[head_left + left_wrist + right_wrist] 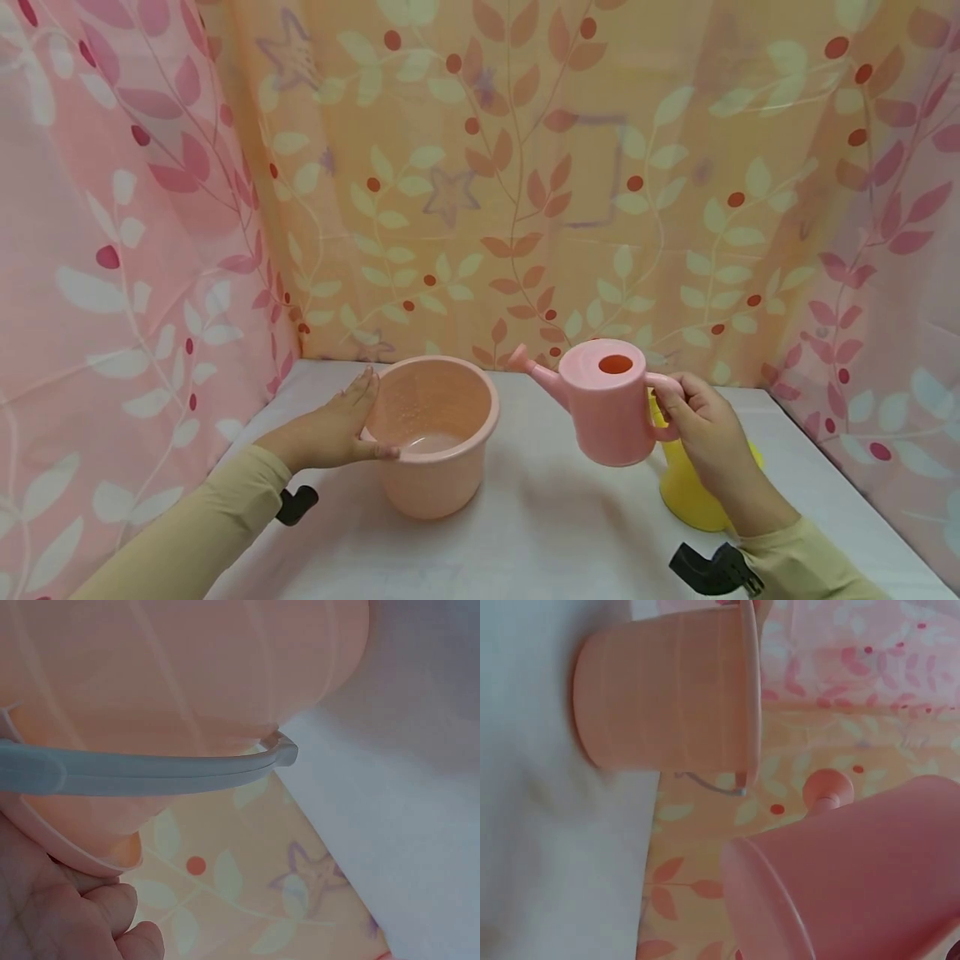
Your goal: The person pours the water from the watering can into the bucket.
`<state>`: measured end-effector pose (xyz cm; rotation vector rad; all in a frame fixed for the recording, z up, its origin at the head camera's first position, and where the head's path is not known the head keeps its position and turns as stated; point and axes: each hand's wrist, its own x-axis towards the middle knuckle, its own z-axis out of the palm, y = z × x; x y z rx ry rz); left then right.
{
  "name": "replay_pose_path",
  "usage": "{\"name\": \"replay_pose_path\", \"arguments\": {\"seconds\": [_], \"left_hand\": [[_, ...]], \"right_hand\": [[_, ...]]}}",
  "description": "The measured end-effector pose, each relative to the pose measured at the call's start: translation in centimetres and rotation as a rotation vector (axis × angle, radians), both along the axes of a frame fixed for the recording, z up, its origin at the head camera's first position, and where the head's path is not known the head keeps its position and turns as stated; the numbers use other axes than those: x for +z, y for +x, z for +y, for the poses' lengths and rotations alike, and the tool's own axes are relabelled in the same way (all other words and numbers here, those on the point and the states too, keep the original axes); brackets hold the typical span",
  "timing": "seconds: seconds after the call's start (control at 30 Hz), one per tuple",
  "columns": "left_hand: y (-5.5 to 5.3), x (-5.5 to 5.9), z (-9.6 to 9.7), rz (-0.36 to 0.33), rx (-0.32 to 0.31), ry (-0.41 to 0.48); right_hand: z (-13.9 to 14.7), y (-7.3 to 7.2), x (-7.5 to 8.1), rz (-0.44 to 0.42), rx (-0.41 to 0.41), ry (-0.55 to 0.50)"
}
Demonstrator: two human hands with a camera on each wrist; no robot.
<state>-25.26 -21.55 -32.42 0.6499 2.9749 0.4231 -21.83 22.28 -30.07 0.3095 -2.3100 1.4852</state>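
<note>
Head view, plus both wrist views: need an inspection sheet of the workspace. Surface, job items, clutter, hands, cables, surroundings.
Surface: white tabletop, shadows under the items.
Job items: peach bucket upright on it; pink watering can held above it, spout toward the bucket.
Clutter: yellow object, partly hidden behind the right hand.
Hands: left hand at the bucket's rim; right hand grips the can's handle.
Cables: nothing seen.
Surroundings: leaf-patterned cloth behind and both sides.

2 hands (332, 427) apart, right (708, 429) curled
</note>
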Motion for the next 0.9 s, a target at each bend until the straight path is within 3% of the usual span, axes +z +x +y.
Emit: {"name": "replay_pose_path", "arguments": {"seconds": [0.37,0.9], "left_hand": [[-0.2,-0.1,-0.1,0.008,-0.008,0.003],[-0.1,0.1,0.0,0.003,-0.007,-0.001]], "right_hand": [[-1.9,-0.9,2.3,-0.059,0.039,0.057],[-3.5,-3.1,4.8,-0.068,0.179,0.095]]}}
